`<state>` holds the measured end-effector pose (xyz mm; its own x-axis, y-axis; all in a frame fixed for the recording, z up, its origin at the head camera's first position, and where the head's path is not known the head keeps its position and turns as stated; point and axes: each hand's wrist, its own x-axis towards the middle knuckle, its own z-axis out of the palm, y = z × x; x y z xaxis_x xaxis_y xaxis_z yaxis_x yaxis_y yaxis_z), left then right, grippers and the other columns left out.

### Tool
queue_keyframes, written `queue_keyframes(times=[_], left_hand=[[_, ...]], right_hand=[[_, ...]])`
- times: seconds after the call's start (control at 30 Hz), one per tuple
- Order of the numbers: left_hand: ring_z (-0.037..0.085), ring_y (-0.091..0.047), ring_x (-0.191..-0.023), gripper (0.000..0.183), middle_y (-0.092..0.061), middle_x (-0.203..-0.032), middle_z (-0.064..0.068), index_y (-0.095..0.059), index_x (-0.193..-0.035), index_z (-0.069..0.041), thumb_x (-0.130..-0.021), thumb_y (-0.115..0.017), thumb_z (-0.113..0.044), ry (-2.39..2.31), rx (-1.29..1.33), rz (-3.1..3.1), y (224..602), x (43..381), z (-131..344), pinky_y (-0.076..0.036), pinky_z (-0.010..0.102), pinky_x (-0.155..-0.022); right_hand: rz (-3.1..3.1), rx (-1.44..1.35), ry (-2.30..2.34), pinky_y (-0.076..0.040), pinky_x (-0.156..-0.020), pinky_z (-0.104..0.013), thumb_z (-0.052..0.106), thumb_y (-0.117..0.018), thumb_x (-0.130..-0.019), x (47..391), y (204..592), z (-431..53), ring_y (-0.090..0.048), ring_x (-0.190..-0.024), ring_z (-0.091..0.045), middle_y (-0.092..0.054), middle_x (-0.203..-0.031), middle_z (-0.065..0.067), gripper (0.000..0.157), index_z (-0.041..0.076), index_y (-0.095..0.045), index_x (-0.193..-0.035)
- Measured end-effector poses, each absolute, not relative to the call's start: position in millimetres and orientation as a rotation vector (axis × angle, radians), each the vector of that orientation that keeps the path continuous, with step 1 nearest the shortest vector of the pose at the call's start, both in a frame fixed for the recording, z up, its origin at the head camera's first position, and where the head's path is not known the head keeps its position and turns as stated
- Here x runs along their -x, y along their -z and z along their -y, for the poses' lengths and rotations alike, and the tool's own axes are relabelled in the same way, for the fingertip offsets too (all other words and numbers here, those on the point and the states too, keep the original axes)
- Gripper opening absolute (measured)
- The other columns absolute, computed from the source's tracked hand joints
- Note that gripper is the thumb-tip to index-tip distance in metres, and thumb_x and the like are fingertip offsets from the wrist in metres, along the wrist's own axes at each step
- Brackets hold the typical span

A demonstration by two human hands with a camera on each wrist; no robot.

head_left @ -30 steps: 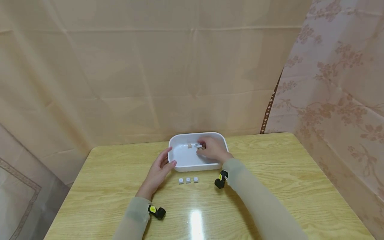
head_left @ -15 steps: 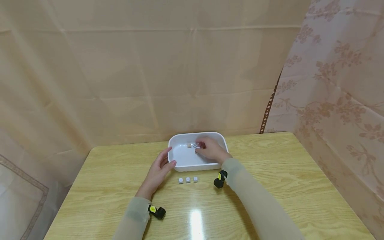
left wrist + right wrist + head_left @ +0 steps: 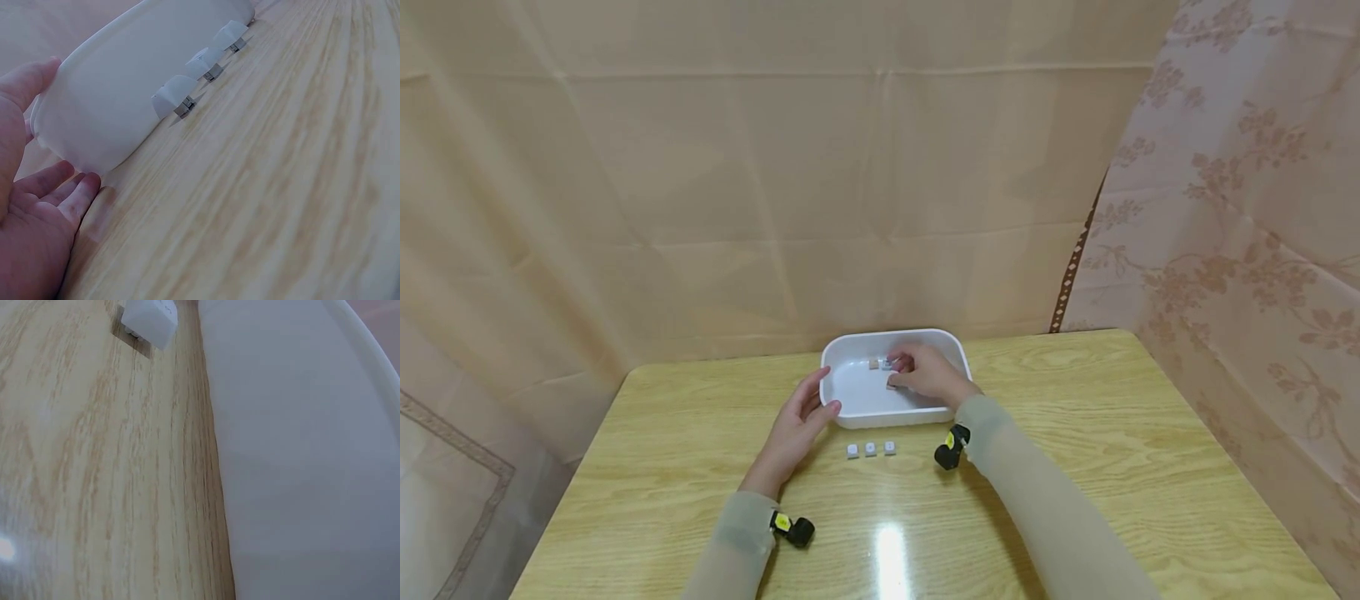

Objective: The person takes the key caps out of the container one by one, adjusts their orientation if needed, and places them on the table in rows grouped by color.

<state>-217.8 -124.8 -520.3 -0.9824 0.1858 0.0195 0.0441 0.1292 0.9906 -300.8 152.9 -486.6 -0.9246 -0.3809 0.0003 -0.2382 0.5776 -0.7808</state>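
Observation:
A white oblong tray [image 3: 859,394] stands at the back of the table. My left hand [image 3: 797,421] grips its left end, one digit at the rim and several fingertips against the lower edge in the left wrist view. My right hand [image 3: 927,373] reaches inside with curled fingers. By its thumb is a small brownish piece [image 3: 891,385]; whether it is pinched or merely touched is unclear. A small white-grey piece [image 3: 887,365] lies by the fingertips, beside a tan piece [image 3: 873,365]. Three white keycaps [image 3: 870,449] with grey undersides sit in a row before the tray.
The wood-grain table [image 3: 1045,433] extends to both sides of the tray. A beige curtain [image 3: 775,208] hangs right behind the table's back edge. In the right wrist view, one keycap [image 3: 152,322] lies close to the tray's outer wall [image 3: 294,456].
My right fingers have shifted among the small pieces inside the tray; the white one they held up now sits lower. My left hand, the tray and the three keycaps stay put.

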Motion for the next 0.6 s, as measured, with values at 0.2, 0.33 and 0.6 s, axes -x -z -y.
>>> queue_keyframes(times=[0.2,0.33,0.6], left_hand=[[0.04,-0.043,-0.156,0.069,-0.039,-0.173,0.016,-0.043,-0.168,-0.018,-0.107,-0.074,-0.025,-2.007,-0.251,-2.256,521.1,218.2,124.9,-0.041,0.047,-0.124],[0.039,-0.044,-0.156,0.069,-0.039,-0.173,0.015,-0.043,-0.168,-0.018,-0.107,-0.075,-0.025,-2.014,-0.257,-2.253,522.6,219.0,124.9,-0.042,0.044,-0.123],[0.04,-0.046,-0.154,0.067,-0.043,-0.169,0.021,-0.042,-0.168,-0.011,-0.108,-0.072,-0.014,-2.047,-0.284,-2.236,521.2,219.1,124.6,-0.047,0.029,-0.117]], right_hand=[[-2.647,0.494,1.253,-0.059,-0.096,-0.035,0.001,-0.074,-0.094,298.9,486.3,-154.6,-0.069,-0.102,-0.02,-0.075,-0.107,-0.008,0.028,-0.003,-0.075,-0.122],[-2.66,0.48,1.246,-0.058,-0.096,-0.036,0.003,-0.076,-0.095,298.9,486.3,-155.6,-0.069,-0.101,-0.022,-0.076,-0.105,-0.009,0.025,-0.003,-0.076,-0.119],[-2.659,0.43,1.197,-0.058,-0.092,-0.033,0.016,-0.081,-0.099,300.8,486.6,-156.1,-0.069,-0.097,-0.016,-0.077,-0.102,-0.004,0.023,0.001,-0.078,-0.115]])
